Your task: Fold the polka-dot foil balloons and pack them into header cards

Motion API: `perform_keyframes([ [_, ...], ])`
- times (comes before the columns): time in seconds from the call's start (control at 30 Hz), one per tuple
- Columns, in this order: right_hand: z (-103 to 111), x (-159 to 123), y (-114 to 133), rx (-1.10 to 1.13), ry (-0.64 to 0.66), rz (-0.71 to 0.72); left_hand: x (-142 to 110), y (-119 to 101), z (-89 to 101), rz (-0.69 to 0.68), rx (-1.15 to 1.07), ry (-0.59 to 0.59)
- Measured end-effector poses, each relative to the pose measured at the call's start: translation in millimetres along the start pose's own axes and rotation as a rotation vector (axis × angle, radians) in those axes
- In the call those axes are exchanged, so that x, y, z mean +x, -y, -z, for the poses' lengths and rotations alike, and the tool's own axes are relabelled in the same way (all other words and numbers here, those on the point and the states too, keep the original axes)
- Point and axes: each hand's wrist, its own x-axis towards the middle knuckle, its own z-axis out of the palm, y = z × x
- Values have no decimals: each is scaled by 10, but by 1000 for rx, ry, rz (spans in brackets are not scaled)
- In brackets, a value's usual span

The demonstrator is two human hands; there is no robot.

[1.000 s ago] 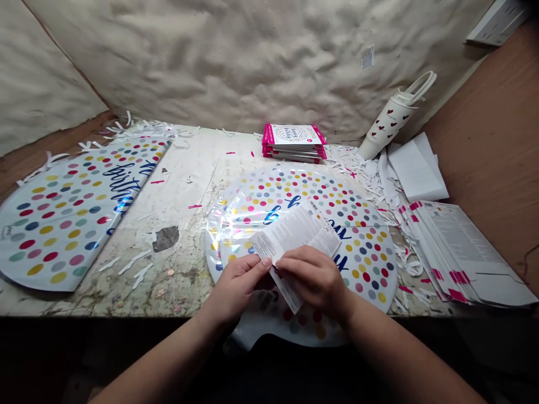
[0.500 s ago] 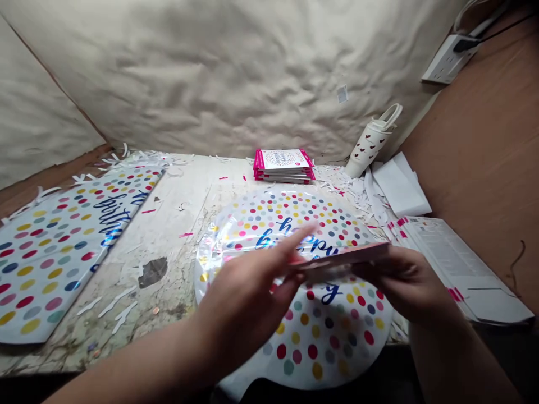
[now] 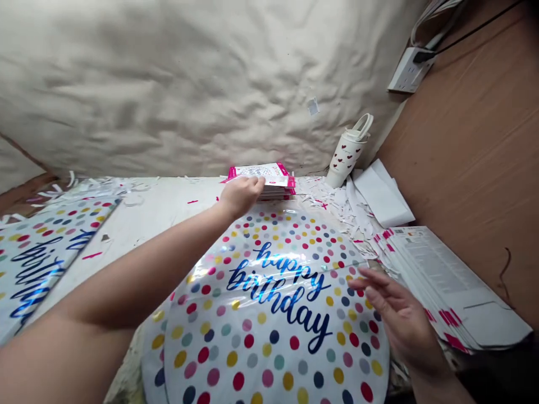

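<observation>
My left hand point(image 3: 243, 196) reaches to the back of the table, fingers closed on the near edge of a flat pink-and-white balloon packet point(image 3: 269, 170). That packet lies on top of a stack of similar packets point(image 3: 275, 192). My right hand point(image 3: 402, 314) hovers over the right edge of a round foil balloon point(image 3: 252, 359), with its fingers apart and nothing in it. The flat balloon has coloured dots and blue "happy birthday" lettering, and at least one more balloon shows beneath its left edge.
More dotted foil balloons point(image 3: 46, 264) lie at the left. White paper scraps point(image 3: 337, 210) litter the back right, near a white tumbler with hearts point(image 3: 347, 151). Several flat printed cards with pink edges point(image 3: 450, 280) lie at the right, below a wall socket point(image 3: 410, 70).
My left hand has moved from the middle up to the back stack, with the packet both hands held before. My right hand has let go and opened. The view has shifted.
</observation>
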Motion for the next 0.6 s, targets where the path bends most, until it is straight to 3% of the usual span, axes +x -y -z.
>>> perform_keyframes([
  [0.1, -75, -192, -166, -140, 124, -52, 442, 169, -332, -15, 4, 84],
  [0.17, -126, -288, -271, -283, 181, 14, 584, 258, -474, -21, -2, 115],
  [0.27, -151, -352, -395, -482, 162, 175, 681, 412, -576, -24, -24, 142],
  [0.4, -136, -349, -501, -552, 121, 275, 763, 603, -602, 64, -47, 160],
  [0.5, -118, -378, -531, -560, 128, 278, 757, 686, -608, 110, -63, 111],
  [0.6, -102, -380, -410, -519, 139, 191, 637, 795, -660, 259, -196, -94],
])
